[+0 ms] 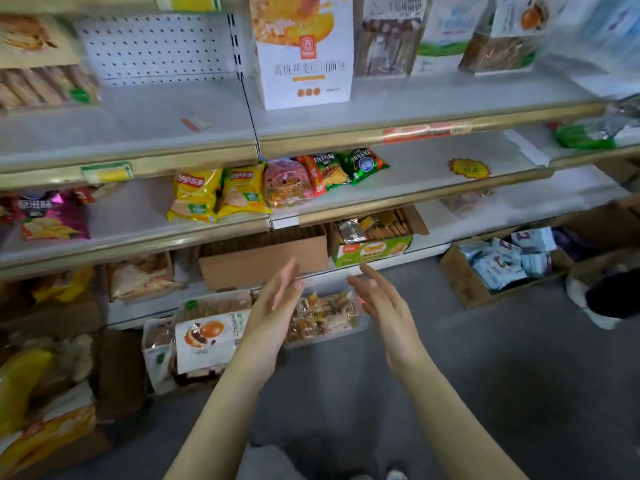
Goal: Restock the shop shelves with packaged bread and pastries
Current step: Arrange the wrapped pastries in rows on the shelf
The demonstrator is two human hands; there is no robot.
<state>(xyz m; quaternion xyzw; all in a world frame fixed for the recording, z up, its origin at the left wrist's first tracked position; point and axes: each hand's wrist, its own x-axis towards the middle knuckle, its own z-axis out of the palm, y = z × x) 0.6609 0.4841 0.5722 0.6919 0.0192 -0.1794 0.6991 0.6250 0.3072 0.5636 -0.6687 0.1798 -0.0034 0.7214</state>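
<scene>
A clear tub of wrapped pastries [325, 317] sits on the floor at the foot of the shelving, between a person's two open hands, during a restock of bread and pastries in a shop. The left hand [273, 306] and the right hand [384, 303] face each other palm to palm, fingers straight and wide apart, holding nothing. The left hand overlaps the tub's near end in the frame, though contact cannot be made out. Just left of the tub stands a bag of bread [207, 341] printed with an egg-yolk picture, leaning among other packs. Above and behind are a plain cardboard box [263, 261] and a green carton [374, 251] on the lowest shelf. Crisp bags [207, 195] lie on the middle shelf [433, 168], much of which is bare. On the top shelf [173, 123] a white bread box [304, 57] stands upright beside bagged loaves. A carton of pale blue packets [502, 265] rests on the grey floor [485, 375] to the right. The step in hand looks to be lifting the tub. It would go best with both palms closing on opposite ends, low on the walls, and with the tub kept level so the loose wrapped pieces do not spill.
</scene>
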